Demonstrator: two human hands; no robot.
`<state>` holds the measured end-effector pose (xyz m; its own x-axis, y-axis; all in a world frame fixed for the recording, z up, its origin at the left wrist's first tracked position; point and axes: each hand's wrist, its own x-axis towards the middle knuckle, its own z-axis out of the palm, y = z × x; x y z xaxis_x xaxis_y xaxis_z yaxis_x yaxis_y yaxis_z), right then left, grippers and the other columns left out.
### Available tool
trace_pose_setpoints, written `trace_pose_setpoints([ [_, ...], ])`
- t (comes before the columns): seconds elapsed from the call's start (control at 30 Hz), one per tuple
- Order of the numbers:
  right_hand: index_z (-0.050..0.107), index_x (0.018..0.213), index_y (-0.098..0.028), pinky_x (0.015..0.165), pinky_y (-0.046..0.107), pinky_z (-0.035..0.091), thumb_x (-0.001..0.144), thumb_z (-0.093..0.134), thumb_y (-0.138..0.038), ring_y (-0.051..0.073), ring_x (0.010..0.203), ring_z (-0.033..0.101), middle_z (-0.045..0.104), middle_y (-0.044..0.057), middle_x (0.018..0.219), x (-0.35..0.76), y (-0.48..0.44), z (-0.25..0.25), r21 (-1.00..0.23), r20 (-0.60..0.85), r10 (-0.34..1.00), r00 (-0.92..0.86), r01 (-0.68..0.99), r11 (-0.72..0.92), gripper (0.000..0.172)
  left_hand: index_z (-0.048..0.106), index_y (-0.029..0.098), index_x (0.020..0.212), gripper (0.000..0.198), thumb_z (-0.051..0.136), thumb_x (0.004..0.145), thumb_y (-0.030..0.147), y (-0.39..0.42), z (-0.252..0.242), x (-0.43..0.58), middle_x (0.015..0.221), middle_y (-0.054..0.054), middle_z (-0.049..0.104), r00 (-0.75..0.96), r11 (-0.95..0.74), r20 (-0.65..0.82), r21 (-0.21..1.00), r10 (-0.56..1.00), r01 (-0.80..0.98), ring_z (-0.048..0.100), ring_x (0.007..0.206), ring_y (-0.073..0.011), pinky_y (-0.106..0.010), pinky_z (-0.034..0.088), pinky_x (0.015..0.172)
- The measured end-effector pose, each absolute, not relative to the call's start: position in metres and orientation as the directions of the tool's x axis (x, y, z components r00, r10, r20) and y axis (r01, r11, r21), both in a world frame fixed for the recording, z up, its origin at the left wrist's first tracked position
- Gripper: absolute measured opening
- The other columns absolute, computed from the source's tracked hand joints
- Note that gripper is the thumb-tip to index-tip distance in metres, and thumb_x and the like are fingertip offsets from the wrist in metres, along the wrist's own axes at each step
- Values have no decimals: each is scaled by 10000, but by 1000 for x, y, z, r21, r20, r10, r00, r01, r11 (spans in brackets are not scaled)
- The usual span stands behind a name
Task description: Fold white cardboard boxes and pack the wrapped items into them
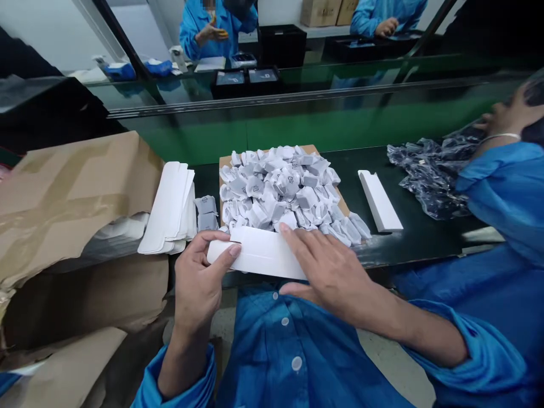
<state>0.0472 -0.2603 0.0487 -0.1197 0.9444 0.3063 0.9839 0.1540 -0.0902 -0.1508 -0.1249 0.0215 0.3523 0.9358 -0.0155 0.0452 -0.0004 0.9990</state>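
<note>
At the near edge of the surface, our left fingers pinch a part-folded white carton, right fingers open across it; one formed carton lies apart, flat blanks unfolded

Cool, diffuse light, apparently from above, is spread evenly over the worktop. The brightest tones are carried by the white carton and the wrapped pieces, among which soft shadows are cast. The interior of the cardboard box is sunk in shade. Glints are scattered across the clear plastic bags. Outlines are stretched by wide-angle distortion towards the edges; a small patch at the top is pixelated.
</note>
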Motion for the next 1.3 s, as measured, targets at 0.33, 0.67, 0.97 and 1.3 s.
trace_pose_setpoints([
  [0.33, 403, 1453, 7, 906, 460, 512, 943, 592, -333, 326, 1153, 572, 593, 213, 1340, 64, -263, 42, -20, 354, 865, -355, 922, 387, 642, 723, 209, 1139, 334, 728, 834, 344, -104, 30, -173, 732, -15, 738, 802, -135, -87, 969, 591, 205, 644, 623, -124, -175, 482, 535],
  [0.67, 552, 1312, 28, 775, 452, 558, 928, 601, -198, 341, 972, 675, 699, 221, 1158, 44, -272, 40, 278, 425, 834, -351, 928, 248, 448, 792, 265, 908, 204, 684, 795, 134, -126, 29, -155, 837, 52, 783, 651, -535, 283, 815, 705, 225, 710, 712, -87, -129, 525, 640],
  [0.97, 519, 1330, -5, 791, 379, 563, 896, 655, -194, 287, 995, 700, 715, 217, 1146, 52, -271, 40, 152, 635, 769, -76, 988, -29, 492, 646, 290, 1271, 365, 623, 908, 322, -143, 23, -167, 933, 17, 778, 209, -493, 503, 864, 838, -103, 729, 688, -163, -270, 609, 541],
  [1.3, 441, 1420, -50, 922, 368, 551, 984, 535, -346, 259, 1184, 613, 656, 196, 1249, -3, -268, 17, -358, 526, 846, -85, 881, 311, 535, 396, 205, 1416, 746, 778, 792, 348, -192, -7, -117, 1014, -65, 702, 135, -357, 354, 934, 925, -2, 746, 770, -202, -343, 631, 716],
])
